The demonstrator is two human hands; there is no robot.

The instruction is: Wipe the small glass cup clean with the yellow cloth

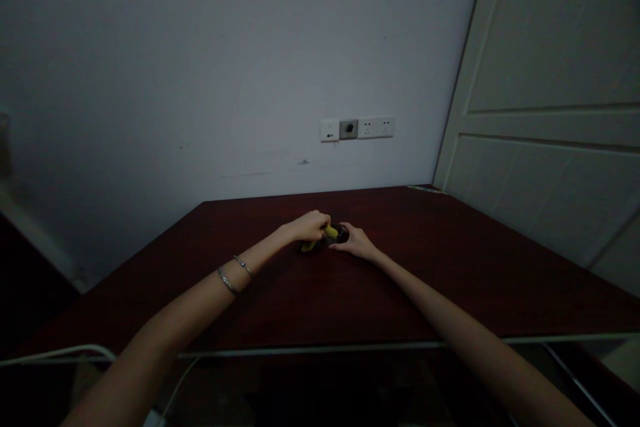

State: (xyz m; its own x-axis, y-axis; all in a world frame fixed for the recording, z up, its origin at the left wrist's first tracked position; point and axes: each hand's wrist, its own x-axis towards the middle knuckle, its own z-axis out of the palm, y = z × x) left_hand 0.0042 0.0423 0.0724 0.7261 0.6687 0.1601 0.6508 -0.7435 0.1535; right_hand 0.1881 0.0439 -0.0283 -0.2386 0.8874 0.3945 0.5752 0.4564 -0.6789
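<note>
Both hands meet over the middle of the dark red table. My left hand (310,225), with two bracelets on its wrist, is closed on a yellow thing (331,231). Some of the yellow shows below the fingers too; whether it is a cloth or a tool, I cannot tell. Thumb and fingers of my right hand (356,241) curve around a small dark, rounded object (343,233). The yellow thing touches or overlaps its left side. Dim light and the hands hide most of both objects.
The table (280,307) reaches back to a pale wall with a row of sockets (376,127). A white panelled door (545,113) stands to the right. White cable (75,351) lies at the table's front left edge.
</note>
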